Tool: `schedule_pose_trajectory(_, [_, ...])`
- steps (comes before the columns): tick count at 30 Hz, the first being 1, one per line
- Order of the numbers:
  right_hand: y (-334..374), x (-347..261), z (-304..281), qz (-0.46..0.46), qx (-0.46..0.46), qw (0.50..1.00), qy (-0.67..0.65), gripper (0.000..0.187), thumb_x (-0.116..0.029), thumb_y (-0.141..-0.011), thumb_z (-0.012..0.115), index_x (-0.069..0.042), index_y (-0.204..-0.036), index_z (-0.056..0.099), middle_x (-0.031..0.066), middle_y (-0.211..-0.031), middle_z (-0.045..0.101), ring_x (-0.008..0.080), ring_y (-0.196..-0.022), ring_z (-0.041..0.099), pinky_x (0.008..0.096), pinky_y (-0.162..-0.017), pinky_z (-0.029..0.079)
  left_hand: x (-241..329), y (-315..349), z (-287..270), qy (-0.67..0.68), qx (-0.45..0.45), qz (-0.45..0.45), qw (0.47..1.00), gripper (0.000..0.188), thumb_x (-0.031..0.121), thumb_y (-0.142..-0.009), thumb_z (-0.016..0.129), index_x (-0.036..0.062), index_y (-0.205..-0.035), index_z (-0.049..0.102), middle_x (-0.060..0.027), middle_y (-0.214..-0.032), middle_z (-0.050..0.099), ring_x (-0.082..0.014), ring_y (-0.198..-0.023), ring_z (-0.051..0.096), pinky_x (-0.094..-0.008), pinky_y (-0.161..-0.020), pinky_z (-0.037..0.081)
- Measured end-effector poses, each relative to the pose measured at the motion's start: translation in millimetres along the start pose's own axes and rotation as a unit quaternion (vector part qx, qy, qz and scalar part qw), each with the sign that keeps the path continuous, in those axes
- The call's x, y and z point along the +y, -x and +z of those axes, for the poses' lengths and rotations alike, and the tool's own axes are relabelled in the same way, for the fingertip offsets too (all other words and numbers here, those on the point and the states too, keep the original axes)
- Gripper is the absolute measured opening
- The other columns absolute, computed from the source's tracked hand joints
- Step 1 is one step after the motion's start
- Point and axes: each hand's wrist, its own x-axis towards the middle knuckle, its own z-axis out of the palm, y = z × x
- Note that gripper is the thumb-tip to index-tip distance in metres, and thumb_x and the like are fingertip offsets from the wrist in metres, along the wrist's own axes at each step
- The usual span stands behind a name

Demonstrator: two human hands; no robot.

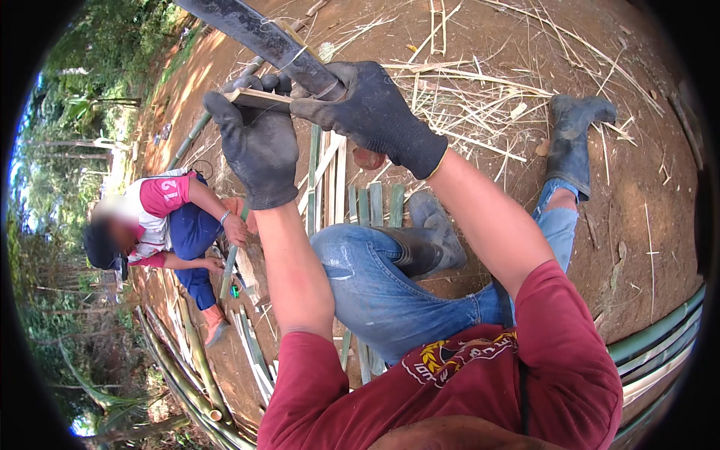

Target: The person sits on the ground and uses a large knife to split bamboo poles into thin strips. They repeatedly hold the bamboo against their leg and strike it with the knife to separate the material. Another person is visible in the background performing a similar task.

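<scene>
Both of my hands wear dark work gloves and are raised close together in front of me. My right hand (375,112) is wrapped round the handle of a machete (262,39), and the handle's brown end (368,158) shows below the glove. The dark blade points up and to the left. A short split bamboo piece (261,100) lies across my left hand (261,157), between its thumb and curled fingers. The far side of that grip is partly hidden. A finger of my right hand meets the piece's right end, just under the blade.
A co-worker (169,214) crouches at left, hands at a green bamboo length (229,268). Split bamboo strips (375,204) lie beneath my arms. Shavings (480,101) litter the dirt ahead. Bamboo poles (176,352) lie lower left, more bamboo (660,341) lower right. My boots (571,142) are spread apart.
</scene>
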Motion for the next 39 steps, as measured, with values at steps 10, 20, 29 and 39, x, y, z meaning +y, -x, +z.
schedule_pose_trajectory(10, [-3,11,-26,-0.021,0.049,0.988,0.144,0.045,-0.042,-0.082,0.072,-0.001,-0.099,0.070,0.0127,-0.076,0.070,0.0222,-0.070,0.068,0.0374,-0.069,0.053,8,2,-7,0.057,-0.044,-0.049,0.996,0.036,0.043,-0.101,0.052,0.0090,-0.095,0.063,-0.0059,-0.085,0.056,-0.0262,-0.094,0.053,-0.0475,-0.100,0.041])
schedule_pose_trajectory(20, [93,175,-239,0.411,0.048,0.910,0.023,0.030,-0.027,-0.093,0.061,0.000,-0.106,0.059,0.0060,-0.080,0.056,0.0182,-0.066,0.059,0.0336,-0.057,0.049,9,-6,-15,0.090,0.014,-0.025,0.996,0.037,0.044,-0.100,0.054,0.0079,-0.095,0.061,-0.0077,-0.080,0.055,-0.0266,-0.087,0.054,-0.0487,-0.098,0.044])
schedule_pose_trajectory(29, [150,87,-103,0.350,0.188,0.907,-0.141,0.032,-0.027,-0.095,0.060,0.000,-0.110,0.056,0.0048,-0.072,0.058,0.0131,-0.062,0.060,0.0258,-0.049,0.051,-3,10,21,-0.003,0.141,0.063,0.988,0.023,0.031,-0.097,0.061,0.0075,-0.095,0.060,-0.0076,-0.083,0.060,-0.0229,-0.086,0.058,-0.0429,-0.085,0.046])
schedule_pose_trajectory(39, [133,-52,-49,0.071,0.069,0.985,0.141,0.025,-0.024,-0.093,0.061,-0.003,-0.108,0.059,0.0181,-0.077,0.060,0.0348,-0.067,0.063,0.0401,-0.061,0.049,-10,87,70,-0.086,0.137,0.100,0.982,0.013,0.021,-0.101,0.055,0.0109,-0.108,0.053,-0.0030,-0.101,0.056,-0.0129,-0.094,0.055,-0.0328,-0.086,0.046])
